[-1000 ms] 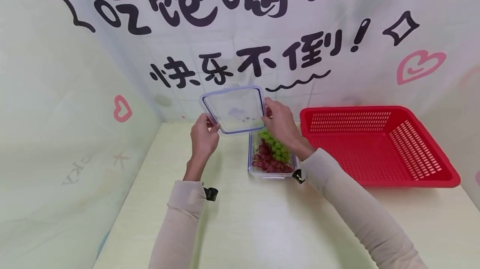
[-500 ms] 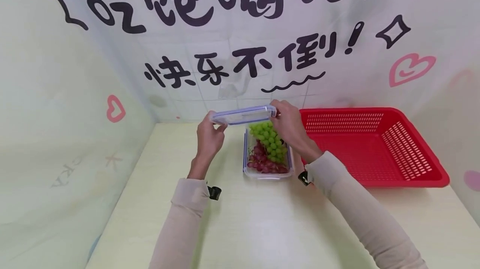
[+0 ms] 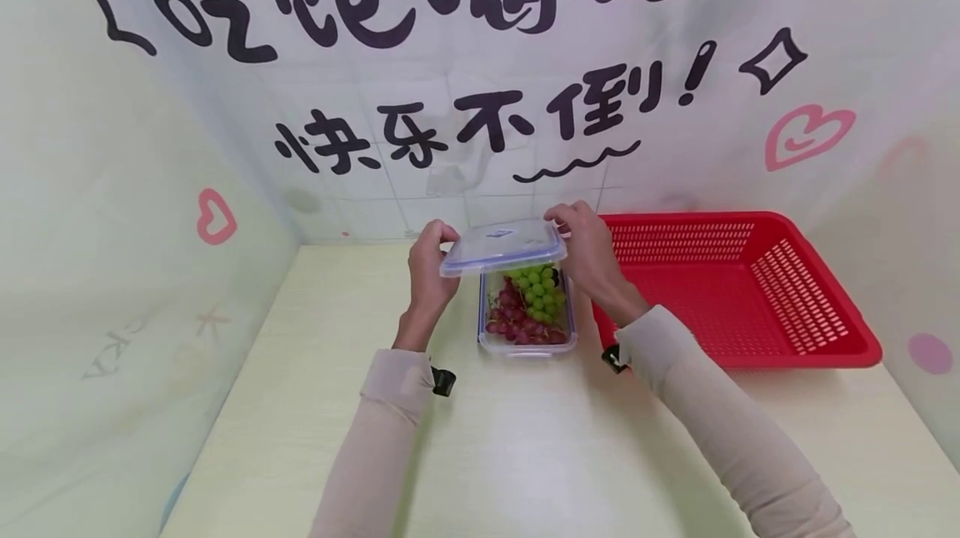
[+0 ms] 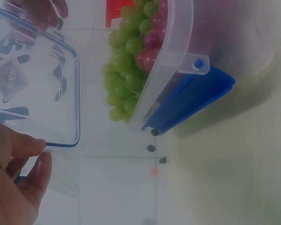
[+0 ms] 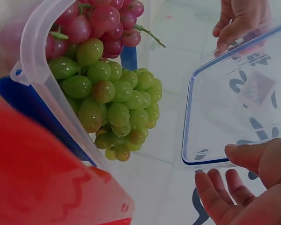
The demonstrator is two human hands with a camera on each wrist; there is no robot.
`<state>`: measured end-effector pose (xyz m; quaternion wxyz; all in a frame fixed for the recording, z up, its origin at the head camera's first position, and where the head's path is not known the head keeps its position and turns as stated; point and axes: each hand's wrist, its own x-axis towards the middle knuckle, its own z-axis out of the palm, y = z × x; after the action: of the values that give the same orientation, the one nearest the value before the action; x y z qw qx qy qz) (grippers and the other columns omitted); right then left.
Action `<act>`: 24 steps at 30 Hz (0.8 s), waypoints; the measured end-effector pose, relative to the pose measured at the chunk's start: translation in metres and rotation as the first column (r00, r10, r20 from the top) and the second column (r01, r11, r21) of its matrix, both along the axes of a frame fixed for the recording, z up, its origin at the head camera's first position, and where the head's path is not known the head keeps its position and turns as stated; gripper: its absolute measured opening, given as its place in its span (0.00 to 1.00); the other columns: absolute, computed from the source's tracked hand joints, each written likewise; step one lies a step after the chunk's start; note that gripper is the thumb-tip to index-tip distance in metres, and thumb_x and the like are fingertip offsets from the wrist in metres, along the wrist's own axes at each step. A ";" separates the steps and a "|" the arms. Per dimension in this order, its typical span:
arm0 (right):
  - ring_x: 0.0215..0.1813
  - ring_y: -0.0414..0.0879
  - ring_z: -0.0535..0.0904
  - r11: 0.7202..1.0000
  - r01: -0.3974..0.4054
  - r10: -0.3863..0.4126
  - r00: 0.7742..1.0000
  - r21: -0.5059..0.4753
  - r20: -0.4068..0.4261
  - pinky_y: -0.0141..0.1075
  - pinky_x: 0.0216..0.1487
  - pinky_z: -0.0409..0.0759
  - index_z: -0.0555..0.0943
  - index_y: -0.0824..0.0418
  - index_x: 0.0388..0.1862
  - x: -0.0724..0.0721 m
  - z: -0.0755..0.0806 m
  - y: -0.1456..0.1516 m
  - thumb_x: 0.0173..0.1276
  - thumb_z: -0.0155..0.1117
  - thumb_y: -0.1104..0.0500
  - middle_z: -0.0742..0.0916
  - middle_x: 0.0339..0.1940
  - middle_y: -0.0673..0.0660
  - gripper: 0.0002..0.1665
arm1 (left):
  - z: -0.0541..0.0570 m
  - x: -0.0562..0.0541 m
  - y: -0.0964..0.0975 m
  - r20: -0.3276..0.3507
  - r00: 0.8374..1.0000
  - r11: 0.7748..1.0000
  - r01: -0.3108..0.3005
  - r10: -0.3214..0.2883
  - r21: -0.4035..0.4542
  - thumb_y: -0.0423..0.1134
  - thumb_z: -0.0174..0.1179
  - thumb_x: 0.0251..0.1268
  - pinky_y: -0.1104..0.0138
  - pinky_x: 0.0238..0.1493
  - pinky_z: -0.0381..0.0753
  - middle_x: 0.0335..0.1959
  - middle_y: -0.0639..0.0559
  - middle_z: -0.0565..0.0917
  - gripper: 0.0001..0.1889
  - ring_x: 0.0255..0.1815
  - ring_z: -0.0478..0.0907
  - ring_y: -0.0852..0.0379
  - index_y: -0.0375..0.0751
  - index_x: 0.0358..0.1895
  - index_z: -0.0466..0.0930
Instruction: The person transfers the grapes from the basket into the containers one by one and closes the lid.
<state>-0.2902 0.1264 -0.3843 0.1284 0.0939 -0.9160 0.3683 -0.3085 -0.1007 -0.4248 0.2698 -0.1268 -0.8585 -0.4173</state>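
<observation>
Both hands hold a clear plastic lid (image 3: 502, 245) with a blue seal, tilted above the far end of a food container. My left hand (image 3: 433, 271) pinches its left edge between thumb and fingers, as the left wrist view shows. At the opposite edge, my right hand (image 3: 592, 251) grips with the thumb (image 5: 253, 157) on one face and fingers on the other. The clear container (image 3: 528, 350) stands on the table, its blue side latch (image 4: 192, 101) folded outward. Inside lie red grapes (image 3: 513, 320) and a bunch of green grapes (image 3: 543, 296), partly hidden by the lid.
A red perforated basket (image 3: 817, 355) stands to the right of the container, close to the right forearm. The pale table (image 3: 510, 446) meets a wall sheet (image 3: 420, 213) with black lettering behind and another sheet on the left.
The lid has turned from nearly upright to a flatter tilt, its top face now showing. Both hands have carried it lower and slightly right, over the container's far end.
</observation>
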 end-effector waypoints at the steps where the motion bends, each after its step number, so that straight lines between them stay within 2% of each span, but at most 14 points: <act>1: 0.52 0.60 0.81 1.000 0.005 -0.005 0.999 -0.005 0.032 0.50 0.55 0.82 0.82 0.62 0.55 0.000 0.000 0.002 0.66 0.60 0.75 0.79 0.49 0.65 0.21 | -0.002 -0.001 0.001 -0.015 1.000 1.000 0.010 -0.010 0.000 0.18 0.53 0.50 0.54 0.38 0.81 0.36 0.39 0.82 0.09 0.36 0.80 0.43 0.31 0.34 0.74; 4: 0.55 0.62 0.81 1.000 -0.004 0.005 0.995 -0.013 0.104 0.51 0.55 0.81 0.81 0.63 0.60 0.000 0.000 0.006 0.68 0.59 0.75 0.78 0.54 0.66 0.23 | -0.008 -0.005 0.005 -0.027 0.999 0.999 0.030 -0.029 0.021 0.18 0.54 0.51 0.55 0.37 0.83 0.35 0.38 0.80 0.08 0.36 0.79 0.43 0.30 0.33 0.73; 10: 0.61 0.64 0.78 0.999 -0.020 0.028 0.985 -0.051 0.169 0.51 0.58 0.79 0.79 0.65 0.62 -0.001 -0.003 0.013 0.67 0.61 0.74 0.78 0.59 0.66 0.24 | -0.021 -0.007 0.015 0.008 0.996 0.992 0.083 -0.084 0.092 0.17 0.50 0.53 0.55 0.44 0.84 0.37 0.38 0.78 0.09 0.41 0.78 0.43 0.30 0.35 0.71; 14: 0.64 0.60 0.76 0.998 0.000 0.015 0.974 -0.064 0.224 0.48 0.60 0.79 0.79 0.65 0.63 -0.002 -0.006 0.015 0.69 0.58 0.75 0.77 0.63 0.65 0.24 | -0.031 -0.007 0.017 0.012 0.997 0.994 0.081 -0.082 0.080 0.19 0.51 0.54 0.61 0.41 0.81 0.35 0.39 0.76 0.07 0.38 0.75 0.46 0.31 0.35 0.71; 18: 0.62 0.58 0.76 0.993 0.045 -0.010 0.955 -0.110 0.298 0.41 0.50 0.82 0.80 0.63 0.62 -0.002 -0.007 0.015 0.70 0.53 0.75 0.77 0.67 0.64 0.24 | -0.038 -0.008 0.018 0.022 0.997 0.996 0.075 -0.076 0.049 0.21 0.52 0.56 0.62 0.41 0.79 0.35 0.39 0.76 0.05 0.37 0.73 0.47 0.32 0.35 0.72; 21: 0.62 0.58 0.76 0.980 0.086 -0.017 0.934 -0.179 0.358 0.40 0.49 0.80 0.78 0.65 0.64 -0.001 -0.006 0.015 0.74 0.48 0.70 0.76 0.69 0.64 0.23 | -0.043 -0.008 0.018 0.026 0.994 0.994 0.104 -0.105 0.030 0.19 0.51 0.54 0.58 0.46 0.82 0.37 0.39 0.76 0.08 0.40 0.74 0.46 0.32 0.35 0.71; 24: 0.59 0.57 0.78 0.966 0.116 -0.013 0.914 -0.230 0.406 0.43 0.55 0.81 0.74 0.64 0.69 0.002 -0.004 0.013 0.79 0.47 0.59 0.77 0.67 0.63 0.24 | -0.047 -0.009 0.019 0.015 0.989 0.988 0.149 -0.150 0.033 0.17 0.49 0.52 0.56 0.49 0.83 0.38 0.39 0.75 0.10 0.43 0.75 0.45 0.31 0.36 0.70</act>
<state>-0.2886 0.1393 -0.3882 -0.0393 -0.0308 -0.8719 0.4872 -0.3173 -0.0820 -0.4717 0.2325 -0.1827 -0.8421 -0.4511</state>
